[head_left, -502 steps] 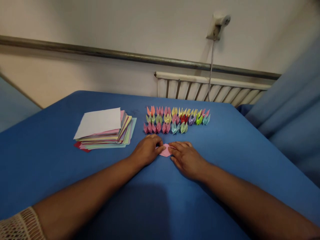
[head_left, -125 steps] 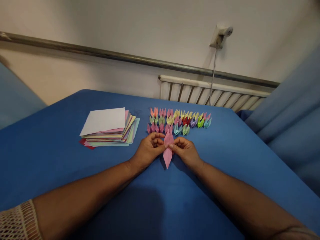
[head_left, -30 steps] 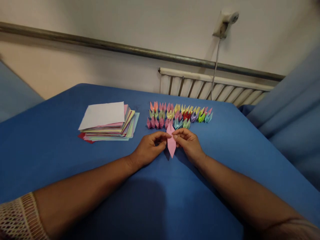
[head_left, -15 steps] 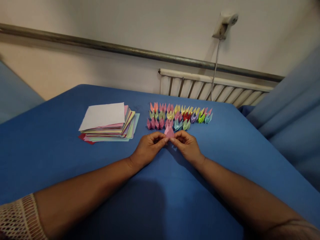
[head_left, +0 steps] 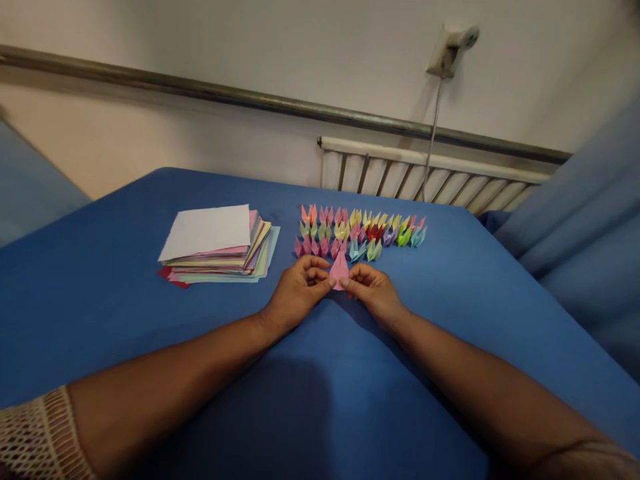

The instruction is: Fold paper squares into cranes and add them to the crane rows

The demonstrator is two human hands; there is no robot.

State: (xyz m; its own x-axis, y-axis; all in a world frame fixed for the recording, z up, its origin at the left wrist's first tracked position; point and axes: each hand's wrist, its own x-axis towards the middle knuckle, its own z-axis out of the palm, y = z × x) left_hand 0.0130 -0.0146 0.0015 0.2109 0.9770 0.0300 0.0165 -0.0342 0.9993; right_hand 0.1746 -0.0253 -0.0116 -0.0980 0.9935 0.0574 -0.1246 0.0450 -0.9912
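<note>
A small folded pink paper piece [head_left: 339, 269] stands pointed end up between my two hands on the blue table [head_left: 100, 313]. My left hand [head_left: 297, 291] pinches its left lower corner with curled fingers. My right hand [head_left: 374, 291] pinches the right lower corner the same way. Just beyond them stand rows of small folded paper pieces [head_left: 361, 231] in several colours. The lower part of the pink piece is hidden by my fingertips.
A stack of coloured square paper sheets [head_left: 216, 243] with a white one on top lies at the left. A radiator [head_left: 425, 179] and a metal rail [head_left: 250, 101] run along the wall behind. Blue fabric [head_left: 585, 227] rises at the right.
The long pink diamond shape has been folded in half into a short pointed piece. Both hands have stayed pinched on it close to the rows.
</note>
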